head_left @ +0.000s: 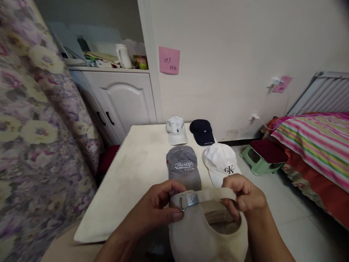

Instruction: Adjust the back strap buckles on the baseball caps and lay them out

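Observation:
A beige baseball cap [207, 243] is held up close to me, its back opening and strap with a metal buckle facing me. My left hand [155, 207] pinches the buckle side of the strap between thumb and fingers. On the other side, my right hand [244, 194] grips the strap's far end at the edge of the opening. Just beyond lie a grey cap [181, 160] with "Always" lettering and a white cap [219, 156] marked "CK". Behind them sit a pale cap [176, 127] with a small dark emblem and a navy cap [201, 129].
The caps rest on a cream-topped table [136, 163] against the wall. A floral curtain [40, 120] hangs at left, beside a white cabinet [125, 98]. To the right are a green stool [260, 163] and a bed with a striped cover [324, 134].

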{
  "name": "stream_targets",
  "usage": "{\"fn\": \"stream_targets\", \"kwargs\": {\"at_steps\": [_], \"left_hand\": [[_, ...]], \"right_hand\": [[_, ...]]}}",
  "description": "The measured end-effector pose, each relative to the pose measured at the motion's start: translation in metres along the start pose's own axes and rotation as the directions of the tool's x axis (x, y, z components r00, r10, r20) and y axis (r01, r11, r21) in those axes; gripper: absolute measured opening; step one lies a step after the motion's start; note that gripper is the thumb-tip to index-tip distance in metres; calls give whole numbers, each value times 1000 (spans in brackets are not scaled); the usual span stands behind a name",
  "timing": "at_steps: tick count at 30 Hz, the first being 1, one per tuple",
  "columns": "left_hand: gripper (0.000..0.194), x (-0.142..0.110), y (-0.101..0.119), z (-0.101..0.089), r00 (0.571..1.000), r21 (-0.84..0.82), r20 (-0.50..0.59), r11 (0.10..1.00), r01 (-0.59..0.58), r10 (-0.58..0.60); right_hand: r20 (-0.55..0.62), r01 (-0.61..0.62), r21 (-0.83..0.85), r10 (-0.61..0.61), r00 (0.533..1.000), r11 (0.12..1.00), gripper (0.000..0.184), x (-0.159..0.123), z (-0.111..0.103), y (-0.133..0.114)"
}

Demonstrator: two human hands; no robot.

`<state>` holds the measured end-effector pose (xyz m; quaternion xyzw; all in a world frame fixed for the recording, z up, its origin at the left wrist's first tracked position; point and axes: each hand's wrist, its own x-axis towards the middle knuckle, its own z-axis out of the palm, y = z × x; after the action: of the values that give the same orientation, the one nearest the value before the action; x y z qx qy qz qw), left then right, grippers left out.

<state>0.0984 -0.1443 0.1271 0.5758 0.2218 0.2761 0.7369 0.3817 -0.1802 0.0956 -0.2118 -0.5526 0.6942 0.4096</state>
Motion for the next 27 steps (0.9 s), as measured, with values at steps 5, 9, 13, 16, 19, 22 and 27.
{"fn": "stream_targets", "kwargs": {"at_steps": [5, 9, 13, 16, 19, 22, 27], "left_hand": [[33, -3, -10, -2, 996, 33, -20, 995, 90, -90], [30, -5, -2, 2, 997, 83, -31, 993, 79, -77], [25, -7, 3, 4, 998, 169, -62, 986, 9, 2], [23, -10, 2, 2, 995, 250, -88, 968, -22, 45], [23, -13, -2, 0, 996, 295, -92, 956, 9, 19], [23, -16, -8, 1, 994, 241, -92, 968, 75, -55], [22, -19, -16, 6, 985, 169, -85, 972, 166, -153]], "right_hand": [[-17, -55, -1, 55, 998, 998, 45, -10, -7, 18], [19, 20, -6, -20, 1000, 1000, 40, -12, -11, 22], [79, 70, 3, -70, 994, 998, 38, -9, -14, 28], [113, 65, -26, -62, 992, 998, 38, -7, -16, 31], [122, 36, -62, -28, 992, 997, 37, -10, -15, 30], [58, -7, -75, 12, 998, 997, 37, -16, -12, 29], [38, -79, 22, 78, 996, 997, 48, -22, -2, 22]]}}
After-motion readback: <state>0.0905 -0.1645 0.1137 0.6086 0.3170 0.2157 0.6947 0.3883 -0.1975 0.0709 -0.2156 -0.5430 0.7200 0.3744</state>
